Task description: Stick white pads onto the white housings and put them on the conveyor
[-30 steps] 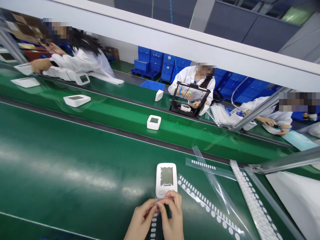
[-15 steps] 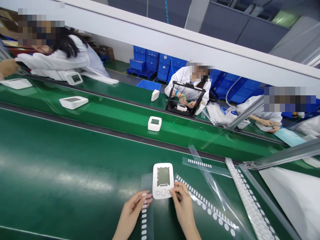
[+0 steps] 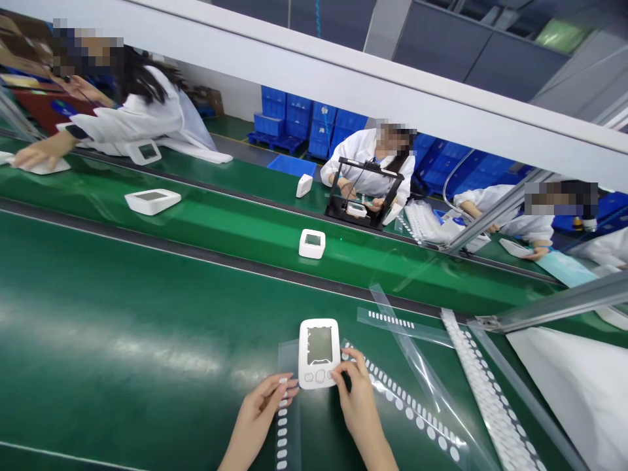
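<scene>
Glossy green worktop (image 3: 147,294); left hand (image 3: 258,404) pinching pill-dotted clear film strip (image 3: 282,433), right hand (image 3: 357,392) touching rounded white device (image 3: 319,353), grip unclear.

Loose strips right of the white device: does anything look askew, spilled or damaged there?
Slightly askew: a bare clear strip crosses the short strip with white dots at a slant, and the longer strip with two rows of white pieces is not parallel to the short one. No spill or damage is visible.
</scene>
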Demonstrator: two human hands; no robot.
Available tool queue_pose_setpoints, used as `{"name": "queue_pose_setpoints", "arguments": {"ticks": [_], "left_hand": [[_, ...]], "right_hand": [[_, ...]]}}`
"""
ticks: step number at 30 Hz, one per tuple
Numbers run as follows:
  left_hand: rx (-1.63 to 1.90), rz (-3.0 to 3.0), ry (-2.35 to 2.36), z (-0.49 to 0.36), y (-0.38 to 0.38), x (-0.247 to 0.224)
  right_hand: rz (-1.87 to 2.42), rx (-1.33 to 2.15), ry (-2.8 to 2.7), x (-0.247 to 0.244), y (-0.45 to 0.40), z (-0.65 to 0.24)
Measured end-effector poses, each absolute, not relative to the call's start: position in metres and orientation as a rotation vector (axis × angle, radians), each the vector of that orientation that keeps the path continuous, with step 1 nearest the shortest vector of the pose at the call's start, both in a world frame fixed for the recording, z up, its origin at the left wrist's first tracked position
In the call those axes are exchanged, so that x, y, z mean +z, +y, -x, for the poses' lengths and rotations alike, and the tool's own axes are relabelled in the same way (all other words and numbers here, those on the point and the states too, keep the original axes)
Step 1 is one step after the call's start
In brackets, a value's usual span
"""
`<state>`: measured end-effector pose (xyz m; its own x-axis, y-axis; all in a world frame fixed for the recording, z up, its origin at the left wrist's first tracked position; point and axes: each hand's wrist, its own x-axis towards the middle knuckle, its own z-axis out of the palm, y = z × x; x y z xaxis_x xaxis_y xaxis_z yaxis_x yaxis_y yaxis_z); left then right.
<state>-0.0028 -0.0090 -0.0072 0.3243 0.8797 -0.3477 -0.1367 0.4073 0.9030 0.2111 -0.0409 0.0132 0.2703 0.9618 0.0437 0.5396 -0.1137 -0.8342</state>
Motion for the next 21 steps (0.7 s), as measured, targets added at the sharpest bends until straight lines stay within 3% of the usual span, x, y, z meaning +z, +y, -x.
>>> {"name": "queue_pose_setpoints", "arguments": {"ticks": [6,13,17,21], "left_hand": [[0.81,-1.023,1.007,0.001,-0.005,0.001],[0.771,-1.011,0.963,-0.012,-0.008,0.016],[0.883,-0.918,0.968,-0.012,-0.013,0.021],[0.946,-0.915,0.999,0.006,-0.007,0.028]], "right_hand": [[1.577,0.941,-1.065,-0.004,-0.038,-0.221],[1.687,0.887,-1.269,-0.006,-0.042,-0.208],[1.429,1.225,-0.98,0.013,-0.033,-0.203],[1.302,1.591,-0.805,0.052,0.028,-0.2]]}}
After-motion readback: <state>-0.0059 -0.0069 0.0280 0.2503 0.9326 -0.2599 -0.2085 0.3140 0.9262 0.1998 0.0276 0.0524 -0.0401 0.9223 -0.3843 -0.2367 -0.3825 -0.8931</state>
